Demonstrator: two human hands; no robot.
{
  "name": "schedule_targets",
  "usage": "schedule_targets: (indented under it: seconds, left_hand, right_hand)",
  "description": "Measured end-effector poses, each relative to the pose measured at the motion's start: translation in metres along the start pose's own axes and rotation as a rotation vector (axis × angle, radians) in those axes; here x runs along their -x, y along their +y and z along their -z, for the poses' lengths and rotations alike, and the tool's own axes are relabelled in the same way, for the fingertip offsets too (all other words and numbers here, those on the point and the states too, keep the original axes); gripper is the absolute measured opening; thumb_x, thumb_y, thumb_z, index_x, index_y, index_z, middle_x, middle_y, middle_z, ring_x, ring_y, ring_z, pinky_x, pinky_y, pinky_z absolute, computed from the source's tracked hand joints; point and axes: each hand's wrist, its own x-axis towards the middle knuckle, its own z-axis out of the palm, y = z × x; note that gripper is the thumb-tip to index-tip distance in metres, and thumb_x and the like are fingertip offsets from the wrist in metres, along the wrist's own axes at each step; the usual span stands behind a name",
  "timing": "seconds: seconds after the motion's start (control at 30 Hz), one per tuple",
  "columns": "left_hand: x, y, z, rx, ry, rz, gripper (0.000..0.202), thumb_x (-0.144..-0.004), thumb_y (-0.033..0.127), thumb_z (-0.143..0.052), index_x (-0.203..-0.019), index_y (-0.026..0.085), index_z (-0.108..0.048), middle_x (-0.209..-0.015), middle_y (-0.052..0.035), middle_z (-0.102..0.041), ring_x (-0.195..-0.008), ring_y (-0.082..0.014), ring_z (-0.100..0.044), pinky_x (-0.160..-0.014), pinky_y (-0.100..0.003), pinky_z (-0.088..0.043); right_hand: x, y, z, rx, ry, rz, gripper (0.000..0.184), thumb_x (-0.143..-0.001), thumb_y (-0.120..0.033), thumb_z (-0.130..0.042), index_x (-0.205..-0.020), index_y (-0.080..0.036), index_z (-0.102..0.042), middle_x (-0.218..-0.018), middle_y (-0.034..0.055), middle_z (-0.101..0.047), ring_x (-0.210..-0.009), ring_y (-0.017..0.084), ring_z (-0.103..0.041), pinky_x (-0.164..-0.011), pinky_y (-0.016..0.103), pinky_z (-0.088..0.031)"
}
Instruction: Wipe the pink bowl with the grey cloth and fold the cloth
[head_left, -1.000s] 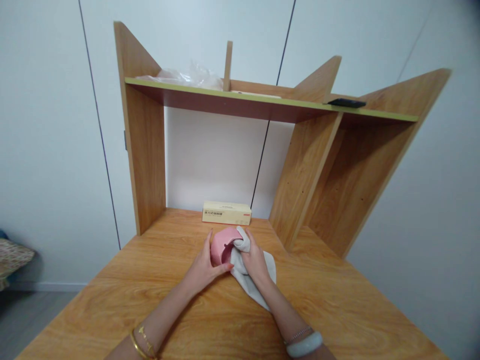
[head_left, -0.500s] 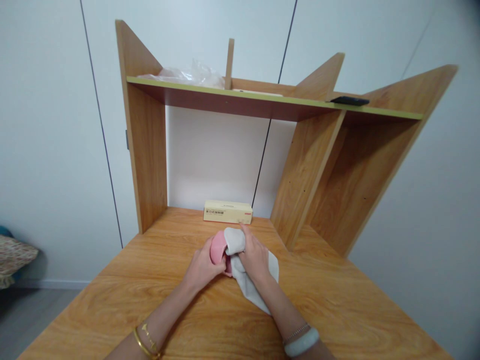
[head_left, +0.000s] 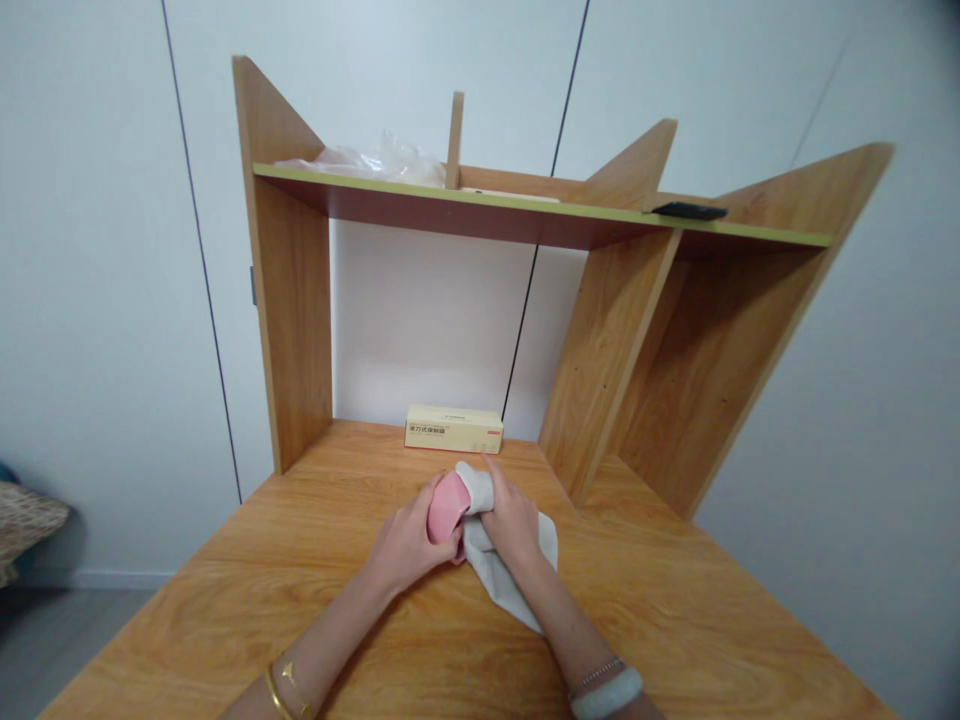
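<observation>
My left hand (head_left: 414, 540) is wrapped around a small pink hollow container (head_left: 448, 506) held just above the wooden desk. Its exact kind is partly covered by my fingers and the cloth. In my right hand (head_left: 513, 515) is a light grey cloth (head_left: 499, 580), with one fold pressed over the container's right rim. The rest of the cloth hangs under my right wrist toward the desk top.
Behind my hands, a long cream box (head_left: 453, 430) with printed lettering stands on the desk (head_left: 300, 590). A wooden shelf unit (head_left: 300, 330) rises at the back. On its shelf lie a clear plastic bag (head_left: 382, 160) and a flat black object (head_left: 690, 211).
The pink container has turned in my left hand, showing more of its outer side and less of its inside. The cloth fold has shifted slightly with it.
</observation>
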Motion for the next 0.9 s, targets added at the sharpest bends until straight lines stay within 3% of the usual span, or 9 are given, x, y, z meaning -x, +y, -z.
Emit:
schedule_targets:
  seconds: [0.17, 0.27, 0.33, 0.4, 0.5, 0.6, 0.67, 0.73, 0.9]
  left_hand:
    - [-0.004, -0.013, -0.005, 0.269, 0.053, 0.028, 0.081, -0.071, 0.044, -0.057, -0.135, 0.017, -0.014, -0.112, -0.0108, -0.055, -0.096, -0.0227, -0.055, -0.083, -0.035, -0.041]
    - [-0.006, -0.018, -0.011, 0.428, 0.046, -0.031, 0.076, -0.071, 0.040, -0.059, -0.132, 0.014, -0.019, -0.120, -0.0125, -0.049, -0.103, -0.0210, -0.051, -0.088, -0.033, -0.039]
    - [-0.006, -0.019, -0.014, 0.462, 0.015, -0.041, 0.065, -0.074, 0.037, -0.055, -0.128, 0.013, -0.026, -0.114, -0.0116, -0.054, -0.097, -0.0197, -0.055, -0.083, -0.031, -0.042]
    - [-0.006, -0.018, -0.013, 0.398, 0.016, -0.006, 0.056, -0.075, 0.036, -0.052, -0.123, 0.013, -0.033, -0.101, -0.0094, -0.060, -0.085, -0.0190, -0.058, -0.075, -0.031, -0.045]
    - [-0.004, -0.014, -0.008, 0.168, 0.065, 0.052, 0.051, -0.072, 0.038, -0.054, -0.116, 0.017, -0.043, -0.097, -0.0073, -0.062, -0.083, -0.0211, -0.059, -0.072, -0.030, -0.044]
    - [-0.002, -0.009, 0.000, -0.057, 0.039, 0.103, 0.048, -0.070, 0.041, -0.054, -0.113, 0.020, -0.048, -0.094, -0.0065, -0.064, -0.083, -0.0234, -0.060, -0.070, -0.030, -0.042]
    - [-0.001, -0.005, 0.003, -0.150, 0.023, 0.114, 0.047, -0.071, 0.042, -0.053, -0.112, 0.020, -0.050, -0.092, -0.0070, -0.065, -0.081, -0.0246, -0.060, -0.069, -0.030, -0.041]
    - [-0.001, -0.001, 0.005, -0.194, 0.035, 0.100, 0.048, -0.071, 0.044, -0.052, -0.113, 0.020, -0.050, -0.093, -0.0075, -0.065, -0.082, -0.0258, -0.060, -0.069, -0.030, -0.041]
    - [-0.001, 0.001, 0.005, -0.218, 0.053, 0.085, 0.046, -0.074, 0.045, -0.049, -0.113, 0.021, -0.051, -0.093, -0.0071, -0.065, -0.083, -0.0260, -0.060, -0.069, -0.031, -0.040]
  right_hand:
    - [0.001, 0.008, -0.015, -0.197, 0.004, -0.106, 0.061, -0.072, -0.011, -0.043, -0.131, -0.019, -0.029, -0.099, 0.0082, -0.064, -0.087, 0.021, -0.060, -0.071, 0.027, -0.041]
    - [0.000, 0.008, -0.022, -0.426, 0.068, -0.110, 0.054, -0.074, -0.014, -0.041, -0.127, -0.018, -0.035, -0.104, 0.0073, -0.062, -0.092, 0.018, -0.058, -0.074, 0.025, -0.042]
    - [-0.002, 0.006, -0.024, -0.498, 0.076, -0.092, 0.051, -0.075, -0.016, -0.040, -0.125, -0.018, -0.037, -0.107, 0.0063, -0.061, -0.094, 0.017, -0.057, -0.076, 0.024, -0.042]
    - [-0.002, 0.003, -0.021, -0.439, 0.063, -0.107, 0.052, -0.074, -0.018, -0.043, -0.125, -0.018, -0.037, -0.106, 0.0065, -0.061, -0.093, 0.017, -0.057, -0.075, 0.025, -0.043]
    - [0.000, -0.002, -0.009, -0.148, 0.026, -0.135, 0.058, -0.072, -0.020, -0.048, -0.129, -0.018, -0.034, -0.090, 0.0071, -0.066, -0.082, 0.021, -0.061, -0.069, 0.027, -0.042]
    - [0.002, -0.008, 0.004, 0.077, 0.008, -0.020, 0.061, -0.073, -0.019, -0.048, -0.131, -0.020, -0.029, -0.082, 0.0067, -0.067, -0.075, 0.022, -0.062, -0.067, 0.028, -0.040]
    - [0.003, -0.010, 0.008, 0.115, -0.001, 0.023, 0.063, -0.074, -0.020, -0.048, -0.133, -0.020, -0.026, -0.083, 0.0067, -0.067, -0.076, 0.022, -0.061, -0.065, 0.027, -0.039]
    - [0.003, -0.011, 0.006, 0.106, -0.036, -0.028, 0.062, -0.075, -0.023, -0.048, -0.133, -0.019, -0.026, -0.082, 0.0067, -0.067, -0.076, 0.022, -0.062, -0.063, 0.027, -0.039]
    - [0.001, -0.009, -0.002, -0.034, -0.133, -0.106, 0.053, -0.076, -0.028, -0.048, -0.127, -0.021, -0.035, -0.093, 0.0070, -0.066, -0.084, 0.022, -0.060, -0.065, 0.027, -0.039]
